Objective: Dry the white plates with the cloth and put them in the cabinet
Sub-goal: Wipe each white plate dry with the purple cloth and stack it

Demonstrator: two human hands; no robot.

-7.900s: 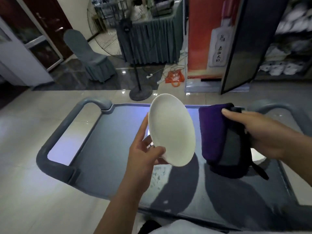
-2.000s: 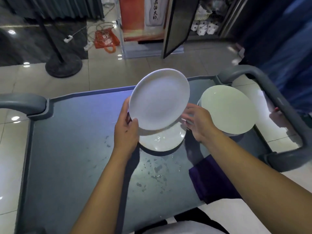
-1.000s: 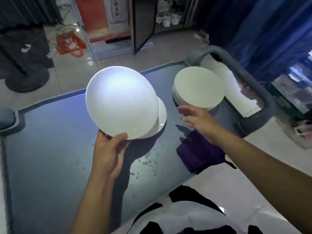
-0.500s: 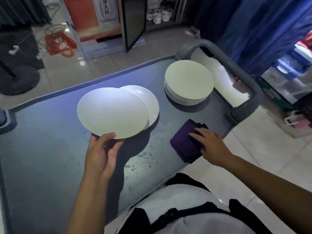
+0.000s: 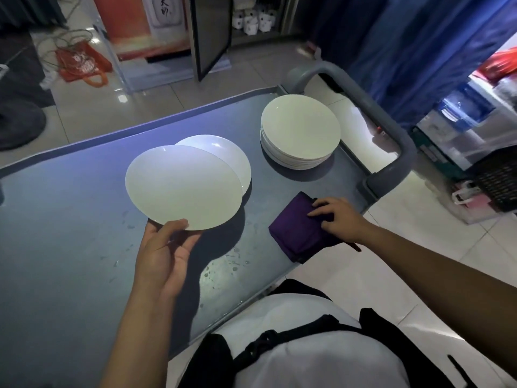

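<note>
**Operator:** Plate (image 5: pixel 181 189) first: I have it in my left hand (image 5: pixel 165 256), lifted off the worktop (image 5: pixel 56 233) at the middle, thumb over the near rim and fingers beneath, pinching it at that one edge. It hangs partly over a second plate (image 5: pixel 235 158) lying flat just behind it.

**Partner:** And the cloth?

**Operator:** The purple cloth (image 5: pixel 296 231) lies folded on the near right part of the worktop. My right hand (image 5: pixel 338 217) rests on top of it, fingers bent down onto the fabric; whether they have closed round an edge I cannot tell.

**Partner:** So the step is picking it up.

**Operator:** I judge so. I would gather it so a thick pad fills my palm, not a dangling corner, since a loose tail could drag through the water drops (image 5: pixel 232 261) on the worktop near me.

**Partner:** Any worry about the plate?

**Operator:** A one-edge pinch on wet glazed ware may slip. I would bring the cloth up under the far rim for support, then wipe the face in circles and turn the plate by its rim.

**Partner:** And the stack?

**Operator:** The stack of plates (image 5: pixel 300 130) sits at the far right, near the cart handle (image 5: pixel 391 141), well apart from my hands. The cabinet (image 5: pixel 251 18) stands open across the floor, its door (image 5: pixel 212 35) swung out.
</note>
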